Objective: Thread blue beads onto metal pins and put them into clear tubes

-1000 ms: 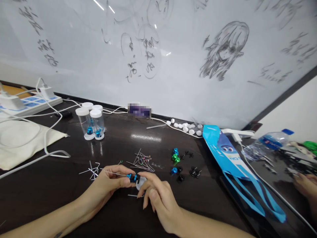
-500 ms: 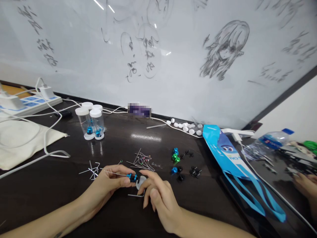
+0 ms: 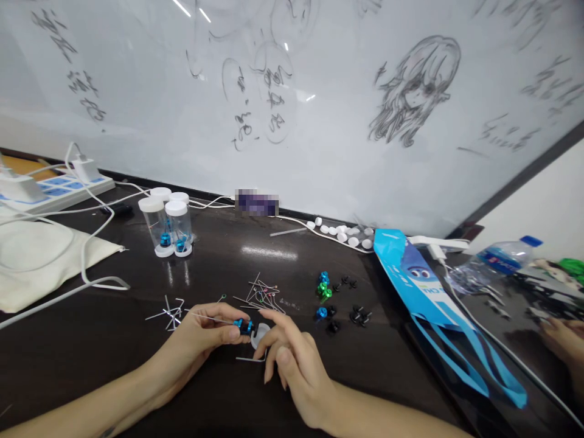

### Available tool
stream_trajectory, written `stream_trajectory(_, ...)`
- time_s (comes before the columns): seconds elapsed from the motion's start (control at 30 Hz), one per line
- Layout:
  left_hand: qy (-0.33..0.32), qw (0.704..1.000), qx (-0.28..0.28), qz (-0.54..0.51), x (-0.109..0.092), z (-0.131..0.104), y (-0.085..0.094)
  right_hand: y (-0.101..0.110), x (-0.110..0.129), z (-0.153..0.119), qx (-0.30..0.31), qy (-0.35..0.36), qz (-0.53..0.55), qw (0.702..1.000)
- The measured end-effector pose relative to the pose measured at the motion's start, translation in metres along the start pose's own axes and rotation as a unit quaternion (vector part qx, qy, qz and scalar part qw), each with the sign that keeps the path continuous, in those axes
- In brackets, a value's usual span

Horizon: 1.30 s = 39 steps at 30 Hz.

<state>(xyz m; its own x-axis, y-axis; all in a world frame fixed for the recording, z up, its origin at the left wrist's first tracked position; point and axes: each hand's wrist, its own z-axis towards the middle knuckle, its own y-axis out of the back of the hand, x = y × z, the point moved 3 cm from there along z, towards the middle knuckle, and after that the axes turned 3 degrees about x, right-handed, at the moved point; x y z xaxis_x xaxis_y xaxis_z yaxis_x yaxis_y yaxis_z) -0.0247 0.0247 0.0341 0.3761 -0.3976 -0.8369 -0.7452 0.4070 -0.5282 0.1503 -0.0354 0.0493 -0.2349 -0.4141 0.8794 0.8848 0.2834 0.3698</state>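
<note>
In the head view, my left hand (image 3: 214,328) pinches a small blue metal part (image 3: 240,326) with a black end (image 3: 253,330) between thumb and fingers. A thin metal wire (image 3: 207,317) runs leftward from it. My right hand (image 3: 294,362) hovers just right of the part, its fingers loosely bent and spread. By its fingertips is a round whitish cap (image 3: 260,336); whether they touch it I cannot tell. Below the cap lies an L-shaped hex key (image 3: 249,359), its short end close to the right fingers.
Metal rods with small coloured ends (image 3: 262,295), bent keys (image 3: 171,315), green parts (image 3: 324,292) and black parts (image 3: 360,316) lie around. Clear tubes (image 3: 177,225) stand back left. White caps (image 3: 341,231), a blue bag (image 3: 410,277) and bottle (image 3: 502,255) are right. Another person's hand (image 3: 563,340) shows far right.
Almost nothing differs. My right hand has shifted very slightly; my left hand keeps the blue part in the same place.
</note>
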Motion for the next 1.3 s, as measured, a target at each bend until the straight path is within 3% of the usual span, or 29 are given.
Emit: stream_trajectory(1.3, 0.001, 1.0, -0.004, 0.008, -0.0002, -0.0018, 0.0003, 0.0011, 0.0012, 0.0006, 0.009, 0.016, -0.012, 1.0)
